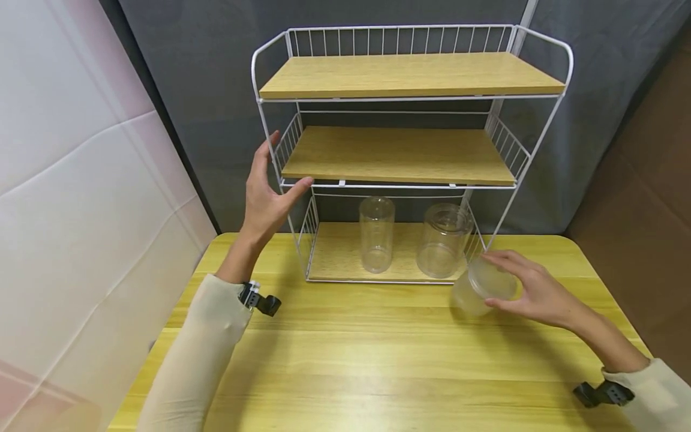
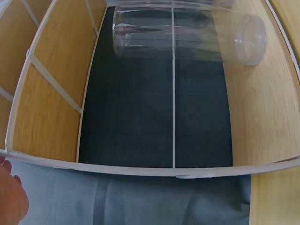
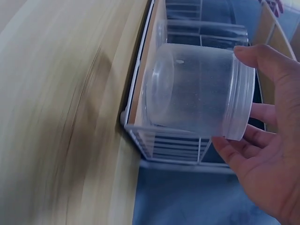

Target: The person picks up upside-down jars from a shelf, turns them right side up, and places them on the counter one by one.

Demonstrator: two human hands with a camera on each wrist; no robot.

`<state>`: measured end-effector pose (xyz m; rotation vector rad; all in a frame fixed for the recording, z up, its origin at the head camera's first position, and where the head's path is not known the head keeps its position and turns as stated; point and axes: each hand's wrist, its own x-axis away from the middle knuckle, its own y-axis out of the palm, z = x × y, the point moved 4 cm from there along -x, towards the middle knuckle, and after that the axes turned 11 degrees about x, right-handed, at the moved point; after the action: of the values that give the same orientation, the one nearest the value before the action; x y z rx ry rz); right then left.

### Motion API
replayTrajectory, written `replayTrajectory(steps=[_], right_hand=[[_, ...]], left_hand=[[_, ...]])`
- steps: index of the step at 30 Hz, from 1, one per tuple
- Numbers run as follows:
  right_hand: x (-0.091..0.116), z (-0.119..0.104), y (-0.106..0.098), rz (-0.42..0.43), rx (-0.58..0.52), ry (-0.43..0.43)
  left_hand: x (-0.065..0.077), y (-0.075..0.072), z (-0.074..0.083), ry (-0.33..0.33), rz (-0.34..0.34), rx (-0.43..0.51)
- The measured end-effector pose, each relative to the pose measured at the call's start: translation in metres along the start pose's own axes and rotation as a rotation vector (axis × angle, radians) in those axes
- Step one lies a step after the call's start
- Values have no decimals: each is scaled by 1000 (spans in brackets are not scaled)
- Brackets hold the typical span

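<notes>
One jar (image 1: 477,289) sits inside the right hand (image 1: 534,295), pinched wide — left hand (image 1: 264,201), fingers spread, touches the rack (image 1: 410,77).

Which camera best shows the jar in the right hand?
The right wrist view: the jar is large and close there. The head view shows it smaller, partly behind the hand; the left wrist view doesn't clearly show it.

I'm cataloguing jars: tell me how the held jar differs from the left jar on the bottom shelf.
The held jar looks cloudy and squat; the left jar is clearer and slimmer. The right hand grips the held jar; the left jar stands on the bottom shelf. Both are round and colourless.
</notes>
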<state>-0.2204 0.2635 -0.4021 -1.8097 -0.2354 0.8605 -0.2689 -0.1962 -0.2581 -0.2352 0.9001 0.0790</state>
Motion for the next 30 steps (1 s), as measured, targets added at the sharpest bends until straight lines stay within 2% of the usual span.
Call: replayTrajectory(steps=[4, 13, 21, 23, 27, 30], right_hand=[[6, 8, -1, 8, 1, 1], [19, 26, 2, -1, 40, 35], [34, 44, 4, -31, 72, 96], [37, 49, 4, -37, 84, 106], [45, 57, 3, -61, 114, 127], [51, 63, 3, -86, 136, 135]], left_hand=[[-2, 3, -5, -15, 1, 11], [-7, 2, -16, 0, 1, 80], [-8, -5, -58, -35, -45, 103], [-8, -6, -63, -40, -46, 105], [-10, -6, -65, -49, -39, 132], [-10, -4, -57, -61, -38, 198]])
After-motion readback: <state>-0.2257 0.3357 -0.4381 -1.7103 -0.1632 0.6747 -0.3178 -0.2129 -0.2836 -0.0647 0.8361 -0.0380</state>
